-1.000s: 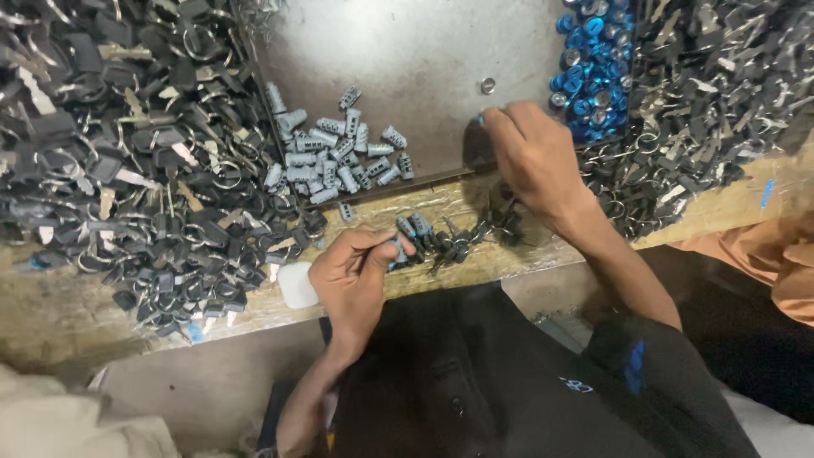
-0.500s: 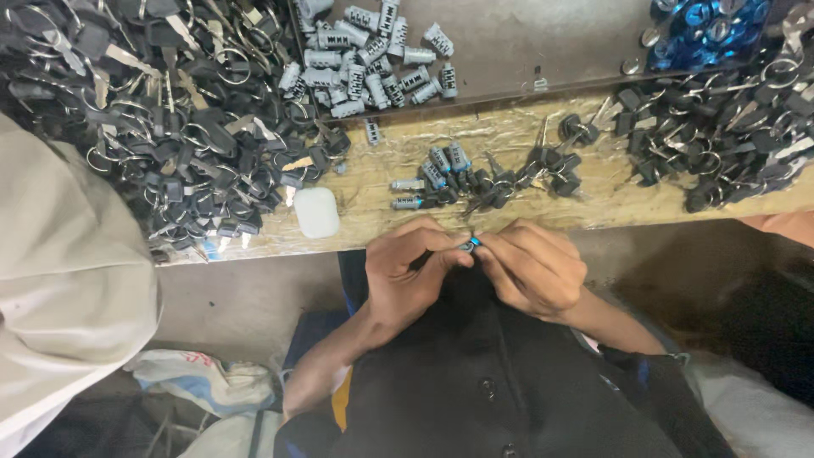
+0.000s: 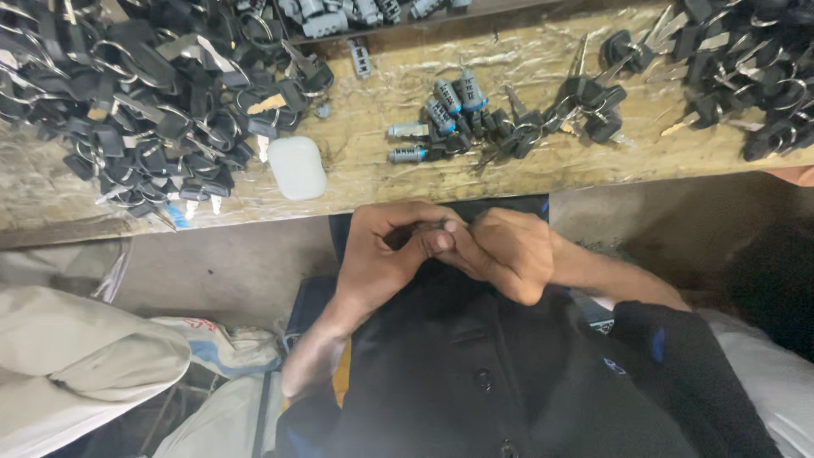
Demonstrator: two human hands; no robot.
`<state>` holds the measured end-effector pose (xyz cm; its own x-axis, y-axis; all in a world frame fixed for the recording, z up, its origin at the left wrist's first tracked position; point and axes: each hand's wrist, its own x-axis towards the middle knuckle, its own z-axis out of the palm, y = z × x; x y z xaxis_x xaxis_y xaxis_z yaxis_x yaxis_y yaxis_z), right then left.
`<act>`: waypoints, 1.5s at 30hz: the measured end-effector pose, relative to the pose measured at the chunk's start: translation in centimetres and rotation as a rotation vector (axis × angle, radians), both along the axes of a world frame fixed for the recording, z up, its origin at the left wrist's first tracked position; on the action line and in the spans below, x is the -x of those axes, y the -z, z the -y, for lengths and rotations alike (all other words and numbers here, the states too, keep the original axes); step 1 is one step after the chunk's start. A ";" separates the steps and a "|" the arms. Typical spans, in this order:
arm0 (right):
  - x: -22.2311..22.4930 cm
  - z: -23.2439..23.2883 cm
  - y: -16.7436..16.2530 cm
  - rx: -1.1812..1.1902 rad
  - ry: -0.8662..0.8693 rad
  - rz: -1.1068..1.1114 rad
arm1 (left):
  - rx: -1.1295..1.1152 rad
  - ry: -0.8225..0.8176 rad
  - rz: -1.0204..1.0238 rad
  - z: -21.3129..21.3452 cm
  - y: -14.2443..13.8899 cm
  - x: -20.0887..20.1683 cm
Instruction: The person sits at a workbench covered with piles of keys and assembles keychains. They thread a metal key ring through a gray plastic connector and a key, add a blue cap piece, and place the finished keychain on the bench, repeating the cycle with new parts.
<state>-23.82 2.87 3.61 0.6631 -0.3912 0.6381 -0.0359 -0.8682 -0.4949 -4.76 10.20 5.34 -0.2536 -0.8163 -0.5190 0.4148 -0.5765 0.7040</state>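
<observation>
Fingers (image 3: 437, 242) of both hands are curled tight together over a small dark part, mostly hidden between them; what it is cannot be told for sure, though it looks like one of the lock cylinders or keys from the bench. Left hand (image 3: 386, 254) and right hand (image 3: 509, 254) are pressed against each other just below the edge of the wooden bench (image 3: 509, 174), over the dark shirt (image 3: 475, 373).

Compared with a second ago, the right hand has been pulled back from the bench and brought in to meet the left; half a second ago a blue-tipped piece was seen between the fingertips, now it is covered. Both hands are thus closed on the one piece, held close to the body.

On the bench, a small cluster of grey lock cylinders (image 3: 441, 114) and black-headed keys (image 3: 585, 102) lies just beyond the hands. A white oval case (image 3: 297, 168) sits left of it, beside a big heap of black keys (image 3: 144, 102). Another heap (image 3: 746, 68) is seen far right.
</observation>
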 end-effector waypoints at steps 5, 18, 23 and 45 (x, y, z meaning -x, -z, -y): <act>-1.0 2.2 -1.5 -0.182 -0.029 -0.190 | 0.107 -0.392 0.086 -0.1 0.0 0.6; -4.4 6.2 -6.0 -0.171 0.244 -0.711 | 0.305 -0.430 0.762 1.7 -0.3 -1.9; -1.0 6.2 -5.7 -0.297 0.203 -0.420 | 0.305 -0.350 0.639 2.5 0.1 -2.2; -1.7 5.6 -5.1 0.051 0.129 -0.329 | 0.719 0.006 0.784 4.4 0.2 -3.2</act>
<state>-22.10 -2.76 8.67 0.7838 -0.4581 0.4193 -0.2972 -0.8695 -0.3944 -1.55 5.80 5.15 -0.0625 -0.9959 0.0648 -0.3036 0.0808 0.9494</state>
